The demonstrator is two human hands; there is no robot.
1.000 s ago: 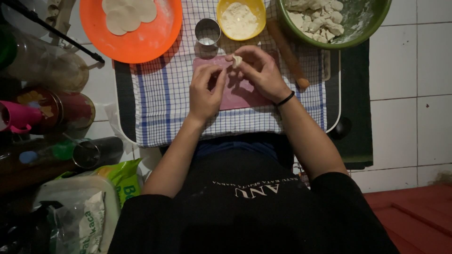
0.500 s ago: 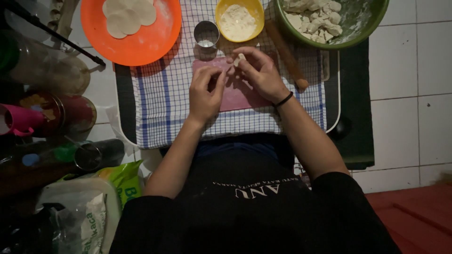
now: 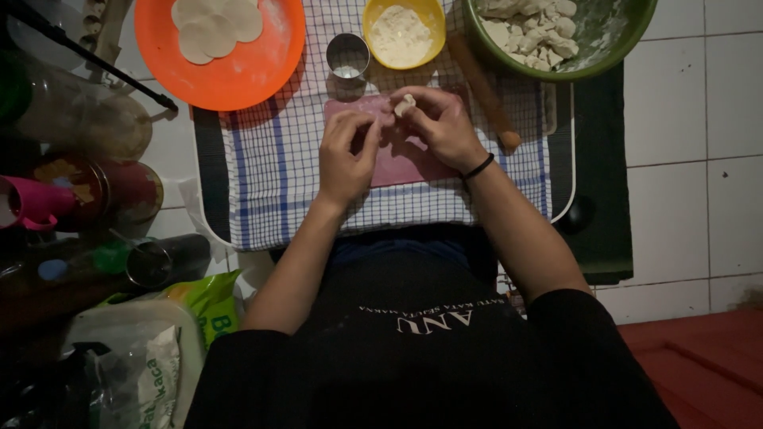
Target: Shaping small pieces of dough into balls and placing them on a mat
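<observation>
While both hands pinch, the dough piece (image 3: 405, 104) sits above the pink mat (image 3: 413, 163)

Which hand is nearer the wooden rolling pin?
Right. The right hand sits just beside the wooden rolling pin, pinching a small dough piece. The left hand is farther away, on the right hand's other side.

orange plate (image 3: 262, 75), yellow bowl (image 3: 433, 24), rolling pin (image 3: 485, 94)

Metal cup (image 3: 347, 56), yellow bowl (image 3: 403, 33) and rolling pin (image 3: 483, 93) crowd the board's far edge.
</observation>
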